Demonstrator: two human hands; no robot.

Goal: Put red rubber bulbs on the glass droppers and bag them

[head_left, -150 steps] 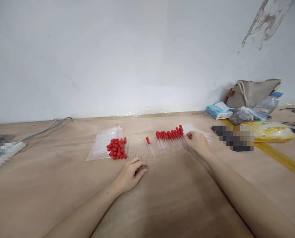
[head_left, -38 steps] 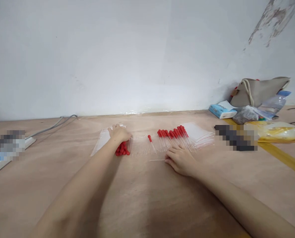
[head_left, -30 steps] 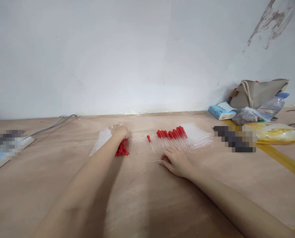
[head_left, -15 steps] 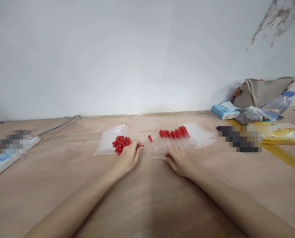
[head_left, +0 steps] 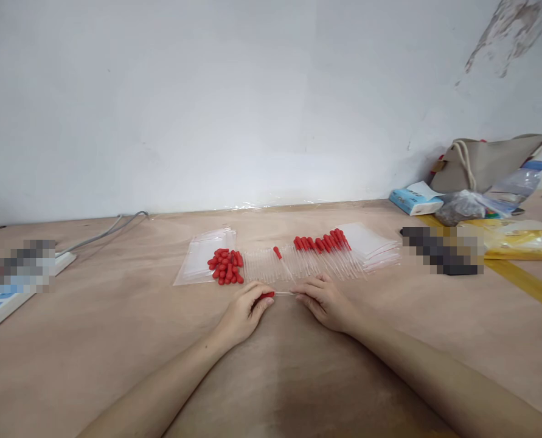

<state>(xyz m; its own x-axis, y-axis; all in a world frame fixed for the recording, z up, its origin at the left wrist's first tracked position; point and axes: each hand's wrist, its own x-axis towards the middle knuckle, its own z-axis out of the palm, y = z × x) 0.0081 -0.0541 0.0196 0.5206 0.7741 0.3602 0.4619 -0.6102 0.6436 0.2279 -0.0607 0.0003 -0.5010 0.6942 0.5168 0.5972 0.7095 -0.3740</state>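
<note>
My left hand (head_left: 243, 310) pinches a red rubber bulb (head_left: 267, 295) against the end of a thin clear glass tube (head_left: 283, 293). My right hand (head_left: 326, 301) pinches the other end of that tube, low over the wooden table. Just beyond lie a heap of loose red bulbs (head_left: 225, 267), a row of bare glass tubes (head_left: 264, 267), one tube with a red bulb on it (head_left: 277, 252) and a row of tubes fitted with red bulbs (head_left: 325, 249).
Clear plastic bags lie at the left of the bulbs (head_left: 202, 258) and in a stack at the right (head_left: 371, 246). A power strip (head_left: 6, 298) and grey cable (head_left: 106, 228) are at left. A tissue box (head_left: 412, 199), beige bag (head_left: 485, 164) and yellow packet (head_left: 517, 240) crowd the right.
My left hand went to the bulb heap, took one bulb and came back toward me. My right hand brought a single tube out of the row; both hands now meet at the tube.
</note>
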